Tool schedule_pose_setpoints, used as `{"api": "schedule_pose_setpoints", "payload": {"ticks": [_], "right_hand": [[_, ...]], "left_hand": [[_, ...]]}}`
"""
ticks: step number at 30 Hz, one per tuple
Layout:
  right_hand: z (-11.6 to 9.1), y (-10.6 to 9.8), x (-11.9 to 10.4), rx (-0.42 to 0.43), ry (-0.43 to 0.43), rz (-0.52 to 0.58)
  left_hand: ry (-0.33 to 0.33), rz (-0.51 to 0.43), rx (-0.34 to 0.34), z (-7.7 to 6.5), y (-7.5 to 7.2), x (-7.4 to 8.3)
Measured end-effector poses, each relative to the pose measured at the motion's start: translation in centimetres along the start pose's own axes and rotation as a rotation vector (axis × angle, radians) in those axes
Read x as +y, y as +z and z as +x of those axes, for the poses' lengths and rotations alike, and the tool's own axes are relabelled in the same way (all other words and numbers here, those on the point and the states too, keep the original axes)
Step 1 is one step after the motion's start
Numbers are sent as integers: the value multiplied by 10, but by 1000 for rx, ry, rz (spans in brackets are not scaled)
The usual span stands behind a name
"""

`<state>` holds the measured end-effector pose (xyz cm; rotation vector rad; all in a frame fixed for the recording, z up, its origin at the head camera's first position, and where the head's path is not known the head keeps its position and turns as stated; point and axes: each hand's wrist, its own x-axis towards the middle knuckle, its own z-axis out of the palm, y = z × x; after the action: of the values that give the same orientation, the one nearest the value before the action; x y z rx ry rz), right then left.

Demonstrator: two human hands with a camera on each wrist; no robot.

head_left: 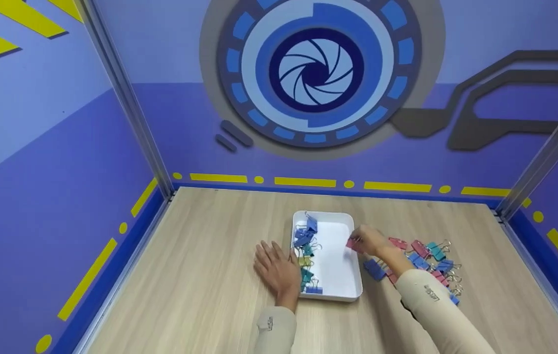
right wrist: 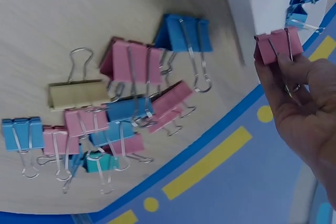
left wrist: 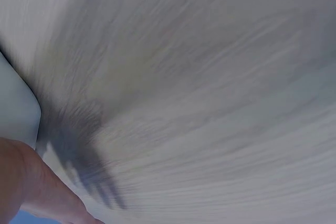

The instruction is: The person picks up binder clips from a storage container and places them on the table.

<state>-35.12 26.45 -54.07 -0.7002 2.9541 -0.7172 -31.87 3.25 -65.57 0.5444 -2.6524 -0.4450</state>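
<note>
Wooden table (head_left: 200, 275): one white tray (head_left: 338, 295); right hand (head_left: 370, 241) fingers pinch one pink clip (right wrist: 277, 44); left hand (head_left: 275, 268) flat.

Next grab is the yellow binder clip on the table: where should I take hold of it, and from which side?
Pinch the yellow binder clip across its folded body, coming from above. It lies at the pile's edge, handle loop pointing away from the other clips, so its body is unobstructed; the thin wire handle would likely swivel.

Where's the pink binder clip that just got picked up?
In the head view, the pink binder clip is pinched in the right hand, over the right rim of the white tray, with the loose clip pile to its right.
</note>
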Motion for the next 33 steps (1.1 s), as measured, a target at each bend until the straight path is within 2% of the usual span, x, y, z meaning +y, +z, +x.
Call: {"api": "schedule_pose_setpoints", "payload": {"ticks": [5, 8, 12, 16, 22, 30, 33], "right_hand": [[-7, 4, 18, 144, 214, 61], [-13, 10, 28, 129, 335, 83], [-19, 19, 39, 78, 418, 47], [-20, 26, 46, 63, 439, 30], [-18, 26, 49, 22, 487, 121], [-7, 20, 40, 46, 433, -110], [-1, 18, 33, 119, 412, -157]], "left_hand": [[3, 22, 4, -1, 0, 0], [5, 32, 2, -2, 0, 1], [7, 38, 3, -2, 2, 0], [8, 46, 8, 1, 3, -1], [9, 55, 3, 1, 4, -2], [7, 47, -11, 2, 1, -4], [6, 50, -19, -1, 0, -2]]}}
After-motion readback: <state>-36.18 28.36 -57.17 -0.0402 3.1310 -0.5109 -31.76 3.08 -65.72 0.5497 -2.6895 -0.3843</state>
